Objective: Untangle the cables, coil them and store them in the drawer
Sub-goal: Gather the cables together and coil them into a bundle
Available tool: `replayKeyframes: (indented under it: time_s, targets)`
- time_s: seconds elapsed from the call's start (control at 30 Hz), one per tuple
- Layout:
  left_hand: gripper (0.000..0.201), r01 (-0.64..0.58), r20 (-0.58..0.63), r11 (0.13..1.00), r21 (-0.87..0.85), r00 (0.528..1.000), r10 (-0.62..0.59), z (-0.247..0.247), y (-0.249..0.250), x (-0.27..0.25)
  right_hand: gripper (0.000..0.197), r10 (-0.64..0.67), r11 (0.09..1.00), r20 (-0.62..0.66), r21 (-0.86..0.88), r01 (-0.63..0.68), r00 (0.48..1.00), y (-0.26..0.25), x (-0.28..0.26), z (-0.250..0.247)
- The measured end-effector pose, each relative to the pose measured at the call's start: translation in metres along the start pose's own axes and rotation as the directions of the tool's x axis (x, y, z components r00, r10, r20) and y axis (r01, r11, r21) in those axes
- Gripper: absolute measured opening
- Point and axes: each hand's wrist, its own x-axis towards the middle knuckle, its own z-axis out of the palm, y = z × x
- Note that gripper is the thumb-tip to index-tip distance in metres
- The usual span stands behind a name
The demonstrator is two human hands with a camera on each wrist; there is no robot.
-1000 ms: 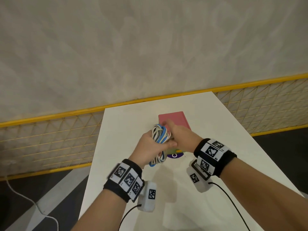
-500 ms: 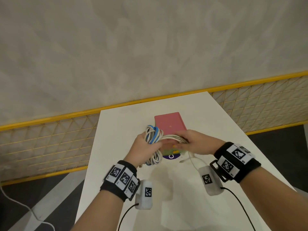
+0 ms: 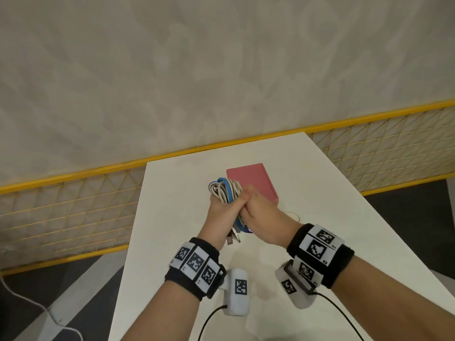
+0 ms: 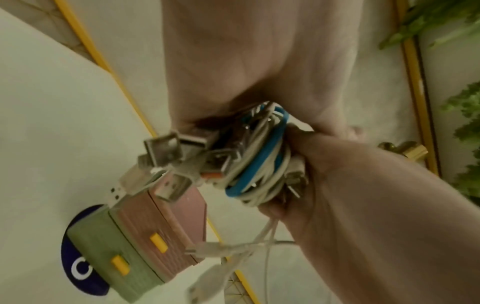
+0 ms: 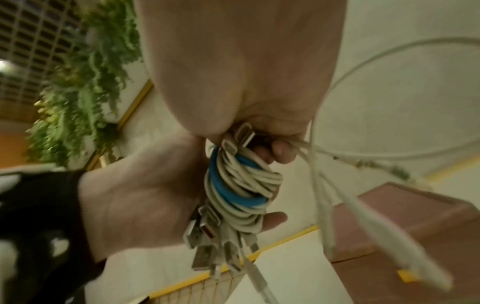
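Note:
My left hand [image 3: 222,210] grips a coiled bundle of white and blue cables [image 3: 225,189] above the white table [image 3: 344,230], with several USB plugs [image 3: 234,236] hanging below the fist. My right hand [image 3: 261,212] presses against the left and pinches a loose white cable [image 5: 337,156], whose free end loops out to the right. In the left wrist view the bundle [image 4: 262,164] hangs just above a small drawer box [image 4: 145,242], pink on top and green below, with yellow handles. Its pink top [image 3: 251,180] shows behind my hands.
A round dark blue sticker [image 4: 78,263] with a white letter lies under the drawer box. A yellow-framed wire mesh fence [image 3: 61,205] runs behind and beside the table. A white cord [image 3: 29,306] lies on the dark floor at the left.
My right hand has swung back from the right side to meet the left hand, bringing the white cable round the bundle. The left hand has risen slightly with the coil.

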Motion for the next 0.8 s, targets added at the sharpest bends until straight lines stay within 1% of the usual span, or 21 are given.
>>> replayKeyframes:
  time_s: [0.03, 0.07, 0.13, 0.23, 0.27, 0.33, 0.4, 0.47, 0.5, 0.53, 0.6, 0.63, 0.67, 0.7, 0.73, 0.77, 0.8]
  targets:
    - [0.065, 0.016, -0.021, 0.999, -0.05, 1.0, -0.017, -0.001, -0.001, 0.001, 0.023, -0.018, 0.998, 0.043, -0.066, 0.02, 0.999, 0.0, -0.001, 0.0]
    - [0.061, 0.016, -0.04, 0.995, -0.094, 0.999, -0.02, -0.002, -0.001, 0.0, 0.03, -0.021, 0.995, 0.085, -0.096, 0.029, 0.996, 0.001, -0.004, 0.0]
    - [0.052, 0.0, -0.086, 0.992, -0.127, 0.996, -0.011, -0.003, -0.002, 0.0, 0.046, -0.019, 0.991, 0.118, -0.126, 0.034, 0.993, 0.001, -0.009, -0.001]
    - [0.025, -0.024, -0.203, 0.981, -0.194, 0.979, -0.017, -0.007, 0.002, 0.001, 0.06, -0.068, 0.979, 0.057, -0.187, 0.078, 0.996, 0.003, -0.015, -0.001]
    - [0.019, -0.045, -0.244, 0.97, -0.239, 0.97, -0.015, -0.01, 0.005, 0.003, 0.061, -0.086, 0.982, 0.02, -0.169, 0.088, 0.996, 0.003, -0.018, 0.0]
    - [0.016, -0.082, -0.295, 0.953, -0.292, 0.955, -0.008, -0.017, 0.014, 0.007, 0.055, -0.09, 0.992, -0.057, -0.095, 0.085, 0.994, 0.008, -0.026, 0.001]
    - [0.012, -0.131, -0.331, 0.937, -0.324, 0.943, 0.017, -0.024, 0.024, 0.009, 0.041, -0.045, 0.992, -0.105, -0.122, 0.032, 0.993, 0.022, -0.032, 0.004]
    - [0.012, -0.189, -0.358, 0.92, -0.343, 0.932, 0.058, -0.032, 0.034, 0.011, 0.03, 0.042, 0.978, -0.088, -0.201, -0.059, 0.995, 0.042, -0.039, 0.006]
    - [0.013, -0.219, -0.37, 0.915, -0.34, 0.925, 0.085, -0.037, 0.038, 0.012, 0.032, 0.091, 0.962, -0.05, -0.254, -0.101, 0.995, 0.051, -0.043, 0.008]
    - [0.014, -0.251, -0.384, 0.912, -0.325, 0.916, 0.115, -0.041, 0.042, 0.013, 0.039, 0.153, 0.94, -0.001, -0.31, -0.146, 0.988, 0.06, -0.048, 0.009]
    - [0.02, -0.304, -0.408, 0.912, -0.277, 0.896, 0.175, -0.047, 0.048, 0.014, 0.067, 0.275, 0.89, 0.038, -0.389, -0.239, 0.961, 0.071, -0.057, 0.009]
    - [0.023, -0.322, -0.417, 0.915, -0.244, 0.886, 0.201, -0.048, 0.049, 0.014, 0.08, 0.277, 0.887, 0.001, -0.385, -0.255, 0.961, 0.071, -0.059, 0.008]
    - [0.025, -0.338, -0.424, 0.919, -0.203, 0.876, 0.228, -0.049, 0.05, 0.014, 0.084, 0.218, 0.907, -0.07, -0.352, -0.229, 0.973, 0.068, -0.057, 0.007]
    - [0.024, -0.35, -0.428, 0.923, -0.16, 0.867, 0.255, -0.047, 0.05, 0.013, 0.075, 0.132, 0.938, -0.16, -0.299, -0.175, 0.978, 0.061, -0.055, 0.007]
    - [0.024, -0.362, -0.43, 0.924, -0.121, 0.858, 0.28, -0.045, 0.05, 0.012, 0.054, 0.03, 0.961, -0.264, -0.258, -0.101, 0.964, 0.052, -0.051, 0.007]
    - [0.023, -0.37, -0.425, 0.925, -0.088, 0.853, 0.301, -0.042, 0.048, 0.011, 0.03, -0.015, 0.976, -0.322, -0.211, -0.057, 0.947, 0.042, -0.046, 0.008]
    - [0.023, -0.373, -0.413, 0.926, -0.061, 0.854, 0.316, -0.038, 0.046, 0.01, 0.018, 0.009, 0.993, -0.318, -0.108, -0.045, 0.948, 0.033, -0.041, 0.008]
